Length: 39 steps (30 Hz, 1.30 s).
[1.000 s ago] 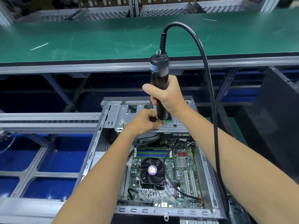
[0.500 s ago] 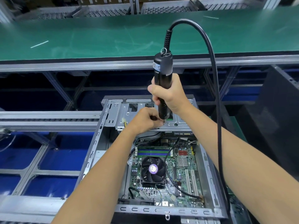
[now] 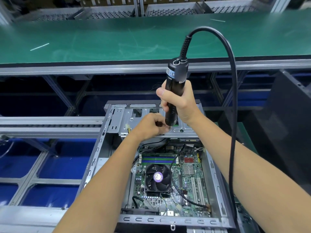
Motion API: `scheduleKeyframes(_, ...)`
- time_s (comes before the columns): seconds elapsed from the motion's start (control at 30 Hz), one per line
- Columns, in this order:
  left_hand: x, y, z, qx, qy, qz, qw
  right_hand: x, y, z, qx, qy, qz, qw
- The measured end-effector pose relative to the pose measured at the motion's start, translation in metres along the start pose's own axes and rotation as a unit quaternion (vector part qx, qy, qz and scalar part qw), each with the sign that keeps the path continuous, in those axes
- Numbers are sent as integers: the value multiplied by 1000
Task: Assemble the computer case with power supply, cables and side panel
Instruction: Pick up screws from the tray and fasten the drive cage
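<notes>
— What lies nearest you, at the bottom of the frame?

— My two forearms, coming up from the lower corners, and under them the open computer case [image 3: 107, 132], lying flat, its long axis running from the bottom edge toward the middle of the frame. Inside it the motherboard [image 3: 188, 179] faces up, with a black fan [image 3: 157, 178] at lower centre and black cables [image 3: 183, 195] looping across the board.

— And the tool?

— The electric screwdriver [image 3: 175, 91] stands nearly upright at centre, top tilted a little to the right, tip pointing down at the metal drive bracket [image 3: 181, 130] across the case's far end. My right hand [image 3: 180, 101] is wrapped round its black barrel, thumb on the left side.

— Your left hand?

— My left hand [image 3: 150, 126] sits just left of the tip, fingers curled in tight at the bit. Whether they pinch a screw I cannot tell; the spot is too small and covered by my knuckles.

— Anything in the way?

— The screwdriver's cord [image 3: 233, 98] arches from its top to the right and drops down over my right forearm to the bottom edge. A dark side panel [image 3: 286, 132] stands at the right edge.

— The surroundings?

— The case rests on a grey metal roller frame [image 3: 50, 126], with blue bins [image 3: 55, 165] below at left. Beyond, a green conveyor belt [image 3: 101, 39] spans the upper frame, and grey roller racks [image 3: 109, 14] line the top edge.
</notes>
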State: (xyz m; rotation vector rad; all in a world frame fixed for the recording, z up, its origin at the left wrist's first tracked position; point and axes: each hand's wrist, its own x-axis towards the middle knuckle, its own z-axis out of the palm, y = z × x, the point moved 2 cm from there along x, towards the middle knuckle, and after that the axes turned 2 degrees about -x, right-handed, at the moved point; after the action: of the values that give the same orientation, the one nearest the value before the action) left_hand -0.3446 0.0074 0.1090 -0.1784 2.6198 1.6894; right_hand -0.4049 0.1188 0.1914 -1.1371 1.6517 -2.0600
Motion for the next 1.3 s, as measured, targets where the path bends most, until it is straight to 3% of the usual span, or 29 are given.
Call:
scheduleKeyframes(0.2, 0, -1, 1, -7, -3, 7, 1000, 1, 0, 1, 9, -2, 12, 1000)
scheduleKeyframes(0.4, 3, -3, 2, 13, 3, 20, 1000, 9, -2, -7, 189, 9, 103, 976)
scheduleKeyframes(0.77, 3, -3, 2, 28, 9, 16, 999, 8, -4, -12, 209, 45, 144, 966)
scheduleKeyframes(1.13, 3, -1, 3, 61, 4, 8, 998, 12, -7, -12, 153, 17, 135, 979)
scheduleKeyframes(1.3, 2, 1, 3, 68, 10, 4, 998, 16, -5, -2, 194, 11, 137, 971)
